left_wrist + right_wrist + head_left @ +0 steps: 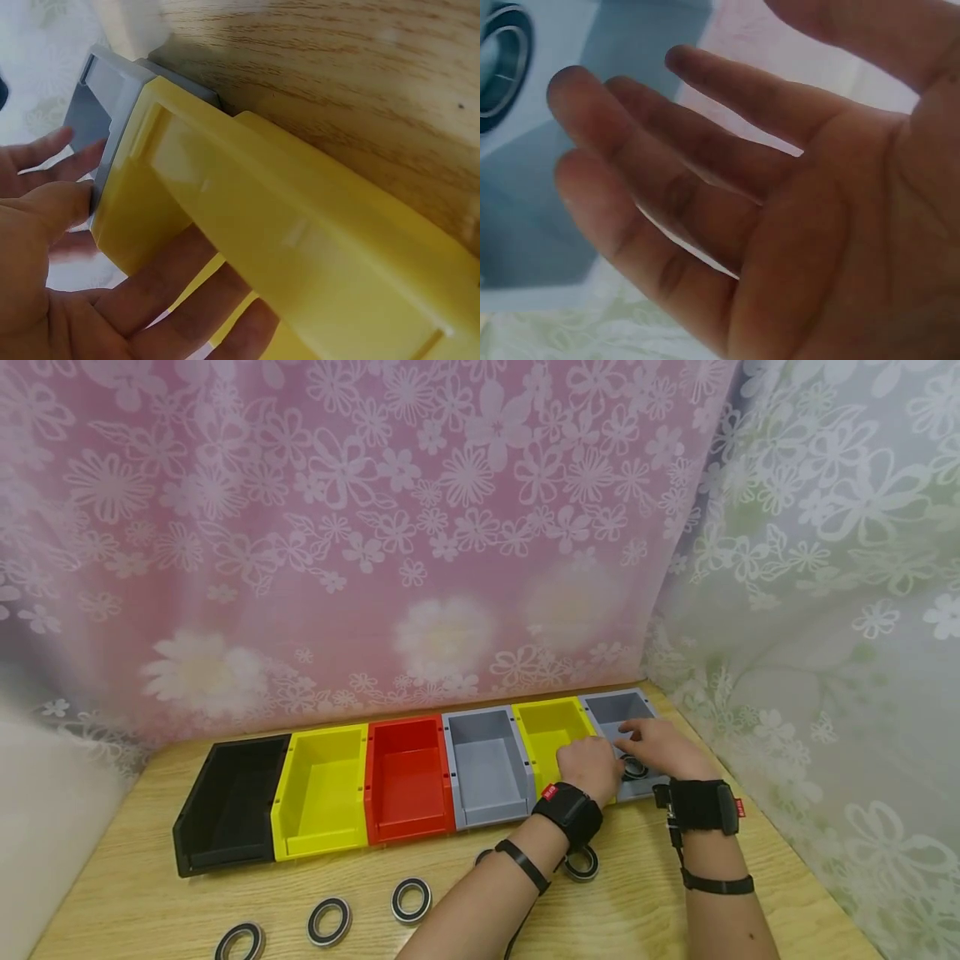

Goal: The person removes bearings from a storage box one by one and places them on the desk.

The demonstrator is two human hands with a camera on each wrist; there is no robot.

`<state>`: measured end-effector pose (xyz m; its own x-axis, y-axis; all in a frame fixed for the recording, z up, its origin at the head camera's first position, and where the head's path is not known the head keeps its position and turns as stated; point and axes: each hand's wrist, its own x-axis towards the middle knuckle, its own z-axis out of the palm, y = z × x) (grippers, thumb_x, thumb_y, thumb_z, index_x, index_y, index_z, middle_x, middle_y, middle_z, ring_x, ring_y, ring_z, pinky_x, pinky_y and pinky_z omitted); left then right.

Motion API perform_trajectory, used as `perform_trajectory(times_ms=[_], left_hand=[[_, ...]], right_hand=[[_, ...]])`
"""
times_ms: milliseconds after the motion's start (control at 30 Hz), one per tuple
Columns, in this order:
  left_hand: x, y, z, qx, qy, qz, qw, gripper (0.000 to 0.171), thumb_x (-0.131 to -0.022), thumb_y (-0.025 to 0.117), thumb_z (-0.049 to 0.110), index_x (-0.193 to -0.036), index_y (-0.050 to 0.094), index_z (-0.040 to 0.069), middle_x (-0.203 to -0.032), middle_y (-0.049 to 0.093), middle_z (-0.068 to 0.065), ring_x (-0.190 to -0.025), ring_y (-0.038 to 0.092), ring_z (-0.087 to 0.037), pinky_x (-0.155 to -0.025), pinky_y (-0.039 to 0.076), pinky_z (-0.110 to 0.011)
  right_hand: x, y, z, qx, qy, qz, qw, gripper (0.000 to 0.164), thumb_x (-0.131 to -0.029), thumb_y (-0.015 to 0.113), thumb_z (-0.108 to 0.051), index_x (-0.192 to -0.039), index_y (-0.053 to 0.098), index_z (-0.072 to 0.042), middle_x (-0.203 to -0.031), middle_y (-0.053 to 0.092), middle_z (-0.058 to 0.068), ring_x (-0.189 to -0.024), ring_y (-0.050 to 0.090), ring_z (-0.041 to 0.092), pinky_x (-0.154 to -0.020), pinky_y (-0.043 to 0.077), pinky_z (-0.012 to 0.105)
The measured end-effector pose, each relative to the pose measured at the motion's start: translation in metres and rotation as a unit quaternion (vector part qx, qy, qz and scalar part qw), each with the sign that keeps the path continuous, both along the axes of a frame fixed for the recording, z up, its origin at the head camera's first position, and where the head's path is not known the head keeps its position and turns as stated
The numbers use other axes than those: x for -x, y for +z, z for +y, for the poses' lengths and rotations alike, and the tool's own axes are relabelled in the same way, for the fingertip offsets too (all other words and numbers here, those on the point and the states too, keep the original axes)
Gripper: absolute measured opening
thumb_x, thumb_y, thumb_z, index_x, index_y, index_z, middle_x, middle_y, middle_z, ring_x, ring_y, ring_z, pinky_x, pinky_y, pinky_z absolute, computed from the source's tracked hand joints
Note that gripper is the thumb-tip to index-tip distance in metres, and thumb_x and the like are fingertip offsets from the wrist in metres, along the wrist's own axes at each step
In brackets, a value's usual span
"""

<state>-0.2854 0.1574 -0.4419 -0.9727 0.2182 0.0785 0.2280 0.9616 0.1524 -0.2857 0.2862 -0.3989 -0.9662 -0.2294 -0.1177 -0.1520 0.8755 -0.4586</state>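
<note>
My right hand (pixel 662 748) is over the rightmost grey bin (pixel 615 704), its fingers spread and loosely bent. A ball bearing (pixel 642 770) with a dark ring lies in that bin near its front; the right wrist view shows the bearing (pixel 525 45) apart from the fingertips. My left hand (pixel 591 768) is at the neighbouring yellow bin (pixel 546 727). In the left wrist view its thumb touches the rim where the grey bin (pixel 116 79) meets the yellow bin (pixel 247 180). The other fingers reach inside the yellow bin, partly hidden by its wall, with nothing seen between them.
Leftward in the row stand a grey bin (pixel 487 768), a red bin (pixel 408 768), a yellow bin (pixel 322 785) and a black bin (pixel 232 802). Several bearings lie in front, including one (pixel 395 902) mid-table and another (pixel 593 863) beside the left wrist. Curtains hang behind and right.
</note>
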Motion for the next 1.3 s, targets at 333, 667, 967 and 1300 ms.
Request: perform_trajectory(times_ms=[333,667,967,1300], left_hand=[[-0.001,-0.004,-0.002,0.005,-0.005,0.019,0.9998,0.048,-0.098,0.062,0.058,-0.068,0.068,0.021,-0.057,0.051,0.003,-0.045,0.047,-0.015,-0.043,0.037,-0.031],[-0.002,-0.005,-0.003,-0.002,-0.007,0.033,0.9994,0.050,-0.098,0.062,0.059,-0.065,0.065,0.020,-0.057,0.052,0.003,-0.046,0.047,-0.015,-0.043,0.037,-0.032],[-0.005,-0.004,-0.004,-0.008,-0.008,0.040,0.9991,0.055,-0.096,0.063,0.061,-0.059,0.060,0.020,-0.055,0.049,0.003,-0.047,0.048,-0.014,-0.043,0.036,-0.030],[-0.006,-0.003,-0.007,-0.024,-0.013,0.038,0.9989,0.056,-0.097,0.065,0.056,-0.056,0.055,0.019,-0.053,0.043,0.003,-0.044,0.044,-0.014,-0.042,0.033,-0.029]], right_hand=[[0.012,-0.021,0.000,-0.054,-0.011,-0.030,0.998,0.041,-0.105,0.054,-0.017,-0.135,0.059,0.011,-0.126,0.063,0.033,-0.108,0.064,0.047,-0.084,0.054,0.054],[0.015,-0.030,0.001,-0.087,-0.037,-0.034,0.995,0.042,-0.103,0.055,-0.019,-0.135,0.061,0.008,-0.132,0.060,0.035,-0.118,0.058,0.053,-0.090,0.051,0.060],[0.016,-0.037,0.003,-0.107,-0.059,-0.018,0.992,0.039,-0.095,0.069,-0.015,-0.126,0.066,0.008,-0.115,0.069,0.029,-0.092,0.067,0.039,-0.077,0.054,0.052],[0.021,-0.047,0.005,-0.132,-0.095,0.003,0.987,0.018,-0.086,0.073,-0.013,-0.101,0.073,-0.003,-0.093,0.071,0.016,-0.079,0.066,0.034,-0.073,0.052,0.057]])
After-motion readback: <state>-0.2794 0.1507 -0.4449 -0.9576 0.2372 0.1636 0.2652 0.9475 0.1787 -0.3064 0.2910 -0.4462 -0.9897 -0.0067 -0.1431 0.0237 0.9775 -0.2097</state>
